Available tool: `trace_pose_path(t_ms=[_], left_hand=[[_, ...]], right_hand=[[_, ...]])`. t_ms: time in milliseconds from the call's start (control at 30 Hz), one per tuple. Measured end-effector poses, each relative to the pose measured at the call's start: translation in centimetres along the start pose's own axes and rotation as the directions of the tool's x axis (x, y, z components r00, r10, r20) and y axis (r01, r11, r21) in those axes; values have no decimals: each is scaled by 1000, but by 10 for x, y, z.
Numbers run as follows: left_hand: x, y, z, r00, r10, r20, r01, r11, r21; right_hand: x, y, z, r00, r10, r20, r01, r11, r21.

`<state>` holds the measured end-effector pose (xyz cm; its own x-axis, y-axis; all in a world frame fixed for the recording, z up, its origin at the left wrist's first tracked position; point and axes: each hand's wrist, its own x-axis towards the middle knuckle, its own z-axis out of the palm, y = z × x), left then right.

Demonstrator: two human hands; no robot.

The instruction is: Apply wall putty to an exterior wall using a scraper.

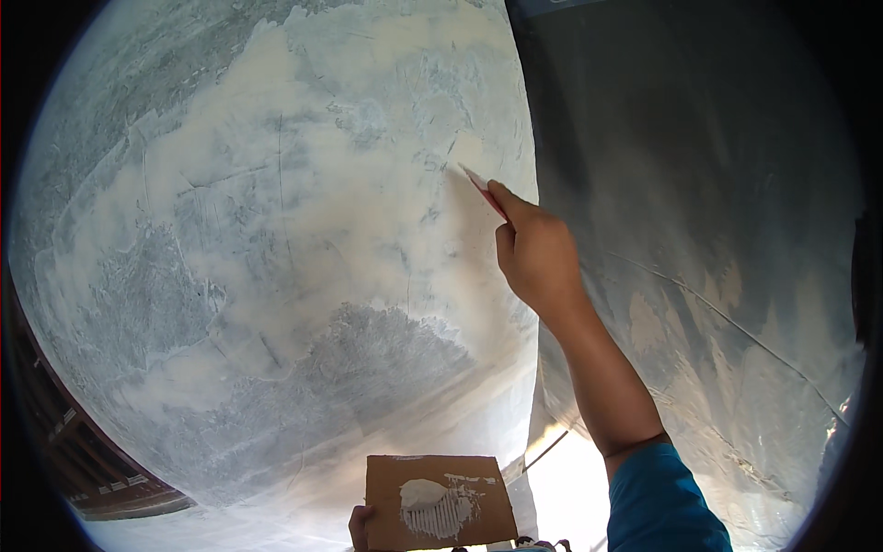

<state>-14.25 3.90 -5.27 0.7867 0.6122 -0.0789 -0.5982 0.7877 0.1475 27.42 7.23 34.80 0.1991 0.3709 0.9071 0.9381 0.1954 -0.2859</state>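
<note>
My right hand (pixel 543 248) is closed around a thin putty knife (pixel 482 191) with a reddish part by the fingers. The blade's tip is at the surface of a wall (pixel 322 212), near its right edge; whether it presses on it I cannot tell. Uneven white filler covers much of the grey wall, with rough bare patches between. Low in the picture, my left hand (pixel 360 528) grips the left edge of a brown cardboard piece (pixel 384 477). A smeared lump of white putty (pixel 434 509) lies on that cardboard, with ridges across its lower part.
Right of the wall's edge hangs a dark, greyish sheet-like surface (pixel 662 212), crossed by a thin slanting line (pixel 727 319). Bright light shows at a gap (pixel 570 488) below. At the lower left is a dark brown slatted structure (pixel 92 460).
</note>
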Motion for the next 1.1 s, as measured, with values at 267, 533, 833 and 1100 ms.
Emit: trace_pose_path(t_ms=[267, 533, 833, 1100], left_hand=[[4, 9, -10, 1000, -18, 11, 17, 1000, 7], [4, 9, -7, 1000, -6, -9, 6, 1000, 24], [-7, 1, -7, 998, 57, -41, -56, 998, 28], [20, -12, 2, 998, 33, -56, -31, 999, 36]], right_hand=[[-7, 5, 49, 986, -165, -14, 157, 959, -235], [58, -4, -7, 992, 108, -62, -107, 994, 19], [-5, -18, -4, 952, 7, 306, -37, 995, 94], [55, -3, 46, 947, -278, -159, 232, 938, -256]])
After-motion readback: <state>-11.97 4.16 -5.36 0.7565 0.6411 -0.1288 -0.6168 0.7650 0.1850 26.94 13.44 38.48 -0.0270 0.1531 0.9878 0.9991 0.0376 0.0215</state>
